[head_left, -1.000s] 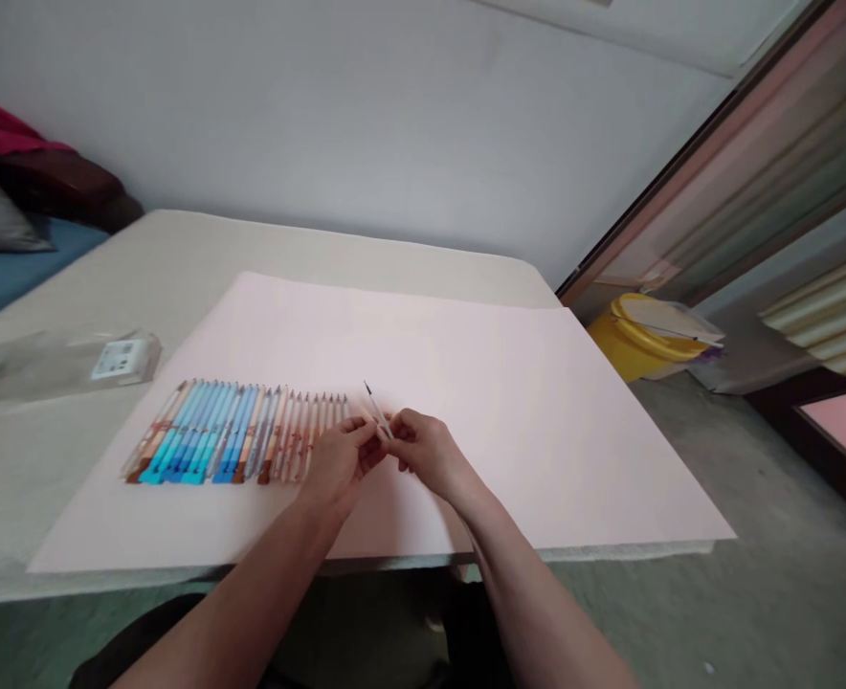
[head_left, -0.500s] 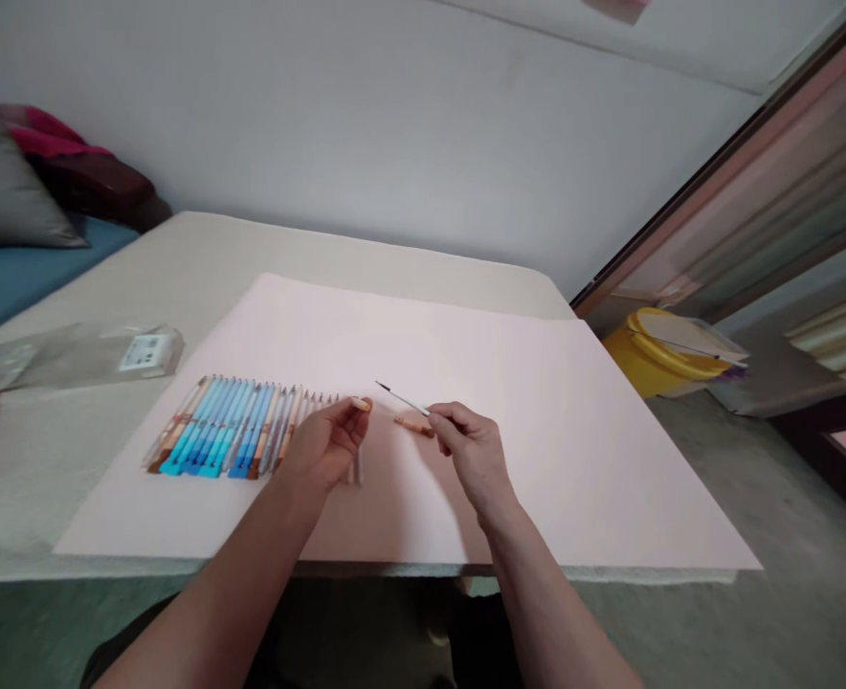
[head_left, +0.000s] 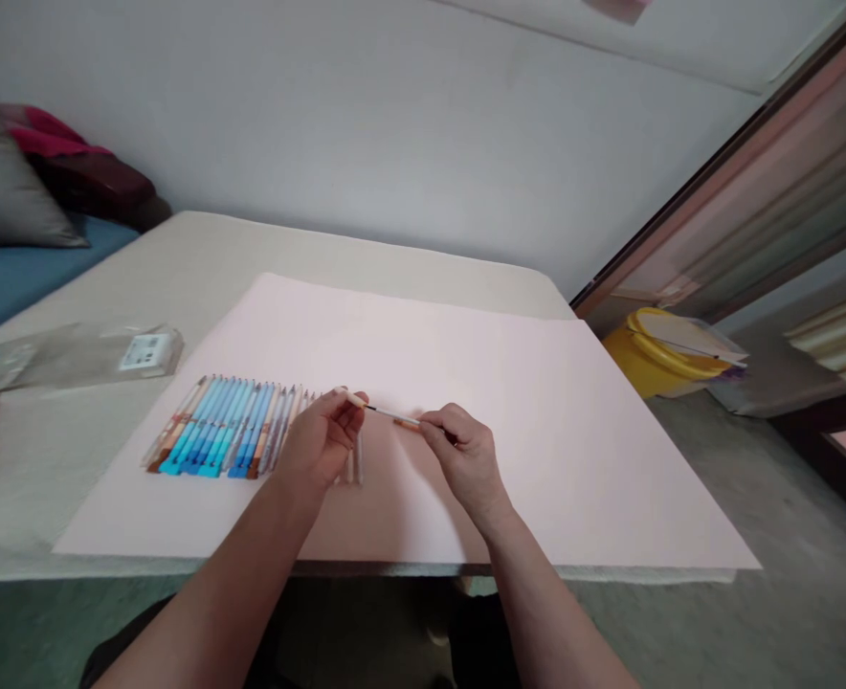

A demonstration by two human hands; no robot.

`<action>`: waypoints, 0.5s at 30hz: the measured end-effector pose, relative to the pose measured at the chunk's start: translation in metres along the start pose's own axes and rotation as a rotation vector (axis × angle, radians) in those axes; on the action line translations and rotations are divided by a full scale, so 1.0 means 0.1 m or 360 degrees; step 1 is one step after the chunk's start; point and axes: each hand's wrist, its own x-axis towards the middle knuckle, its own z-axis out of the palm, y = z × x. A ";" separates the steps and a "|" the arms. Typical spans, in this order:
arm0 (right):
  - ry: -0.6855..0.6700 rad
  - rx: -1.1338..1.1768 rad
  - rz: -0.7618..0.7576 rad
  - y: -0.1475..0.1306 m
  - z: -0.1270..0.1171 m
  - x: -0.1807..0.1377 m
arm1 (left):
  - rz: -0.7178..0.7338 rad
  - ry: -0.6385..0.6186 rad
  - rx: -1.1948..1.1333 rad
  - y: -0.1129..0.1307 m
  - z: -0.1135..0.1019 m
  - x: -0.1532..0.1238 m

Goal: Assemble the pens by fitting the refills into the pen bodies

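My left hand (head_left: 321, 442) is closed on a pale pen barrel (head_left: 353, 399) with its open end facing right. Pinched in my right hand (head_left: 464, 459) is a thin pen refill (head_left: 392, 416), and its dark tip touches the mouth of the barrel. Both hands hover just above a large pink paper sheet (head_left: 466, 383). To the left of my left hand lies a tight row of pens (head_left: 229, 435), blue ones at the left and pale brownish ones nearer my hand.
The pink sheet lies on a beige table (head_left: 179, 258). A clear plastic wrapper with a white label (head_left: 78, 354) is at the table's left. A yellow bucket (head_left: 645, 359) stands on the floor to the right. Cushions (head_left: 50, 191) are at far left.
One second ago both hands were together on the pen. They pulled apart with the refill out in my right hand, and now the refill's tip is back at the barrel's mouth.
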 end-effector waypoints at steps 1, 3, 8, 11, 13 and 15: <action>0.0010 -0.0022 -0.0015 0.00 0.00 0.00 | 0.0062 -0.0040 0.0032 -0.01 0.00 -0.01; 0.0026 -0.0065 -0.0057 0.00 0.01 -0.01 | 0.0177 -0.0132 0.0104 -0.02 0.01 -0.04; 0.0076 -0.0159 -0.0147 0.01 0.04 -0.02 | 0.0300 -0.0189 0.0210 -0.06 0.04 -0.12; 0.0106 -0.0178 -0.0153 0.01 0.05 -0.02 | 0.0311 -0.0187 0.0228 -0.07 0.05 -0.13; 0.0115 -0.0184 -0.0148 0.00 0.05 -0.02 | 0.0334 -0.0193 0.0254 -0.07 0.06 -0.13; 0.0108 -0.0189 -0.0138 -0.01 0.06 -0.02 | 0.0347 -0.0169 0.0282 -0.08 0.08 -0.15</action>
